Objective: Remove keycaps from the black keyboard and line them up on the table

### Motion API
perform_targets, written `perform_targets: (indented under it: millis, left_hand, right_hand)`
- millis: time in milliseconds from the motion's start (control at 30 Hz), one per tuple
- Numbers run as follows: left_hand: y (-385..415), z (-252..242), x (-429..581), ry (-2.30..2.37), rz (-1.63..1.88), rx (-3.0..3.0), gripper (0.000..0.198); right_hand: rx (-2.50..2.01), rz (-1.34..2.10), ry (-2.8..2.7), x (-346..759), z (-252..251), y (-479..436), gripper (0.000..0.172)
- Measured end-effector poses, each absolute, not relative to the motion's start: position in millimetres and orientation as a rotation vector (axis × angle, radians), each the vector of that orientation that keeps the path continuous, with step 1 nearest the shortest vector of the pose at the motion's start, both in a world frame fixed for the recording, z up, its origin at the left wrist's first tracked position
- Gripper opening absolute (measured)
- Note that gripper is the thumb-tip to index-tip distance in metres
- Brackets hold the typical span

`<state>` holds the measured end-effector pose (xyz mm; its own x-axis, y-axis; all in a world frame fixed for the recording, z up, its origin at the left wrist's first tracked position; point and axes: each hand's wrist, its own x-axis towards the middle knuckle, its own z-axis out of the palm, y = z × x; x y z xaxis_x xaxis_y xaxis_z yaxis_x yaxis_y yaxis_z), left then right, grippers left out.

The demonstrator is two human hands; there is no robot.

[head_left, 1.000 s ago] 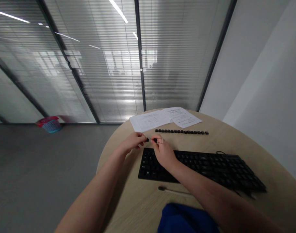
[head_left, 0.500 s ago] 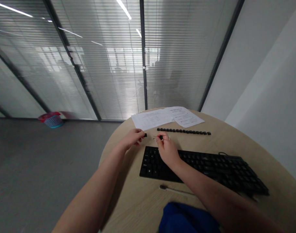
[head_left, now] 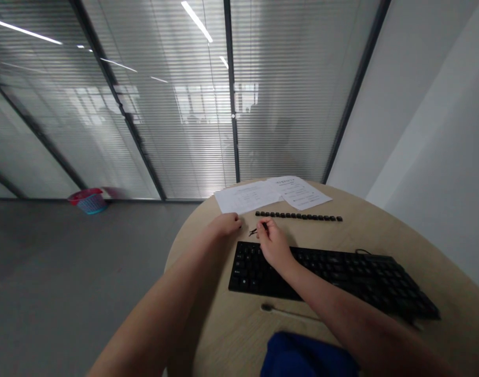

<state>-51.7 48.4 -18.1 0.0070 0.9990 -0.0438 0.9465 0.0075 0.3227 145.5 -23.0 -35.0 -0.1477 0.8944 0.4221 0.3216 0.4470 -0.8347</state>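
Observation:
My left hand (head_left: 227,224) rests at the table's far left, left of the keycap row, its fingers curled and closed. A black keycap showed at its fingertips a moment earlier; now the fingers mostly hide it. My right hand (head_left: 271,242) is above the left part of the black keyboard (head_left: 337,267), closed on a small tool that looks like a keycap puller (head_left: 253,231). Its thin prongs point left toward my left hand, while its grip is mostly covered. Behind the keyboard, several black keycaps (head_left: 298,215) form a straight row.
Two printed sheets (head_left: 249,196) overlap at the table's far edge. A long-handled brush (head_left: 289,313) lies in front of the keyboard, with blue cloth (head_left: 306,356) nearer me. A red and blue basket (head_left: 90,202) stands on the floor at left, by the glass partition.
My left hand has turned and moved slightly right and nearer, covering the keycap that showed at its fingertips. The puller's prongs have tipped lower in my right hand. The view has shifted slightly.

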Motion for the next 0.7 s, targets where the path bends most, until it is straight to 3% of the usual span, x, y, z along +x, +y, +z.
perform_targets:
  millis: [300,467,700]
  left_hand:
    - [33.7,-15.9,-56.7,2.078,0.468,2.054,0.036]
    - [23.2,-12.7,-70.4,1.908,0.682,2.160,0.033]
    - [28.9,-18.0,-66.1,1.741,0.524,2.373,0.036]
  right_hand:
    - [-1.035,0.811,-1.598,146.1,-36.9,-20.5,0.028]
    - [-1.019,0.870,-1.499,146.0,-35.8,-19.3,0.034]
    - [-1.034,0.874,-1.357,148.2,-36.1,-16.2,0.039]
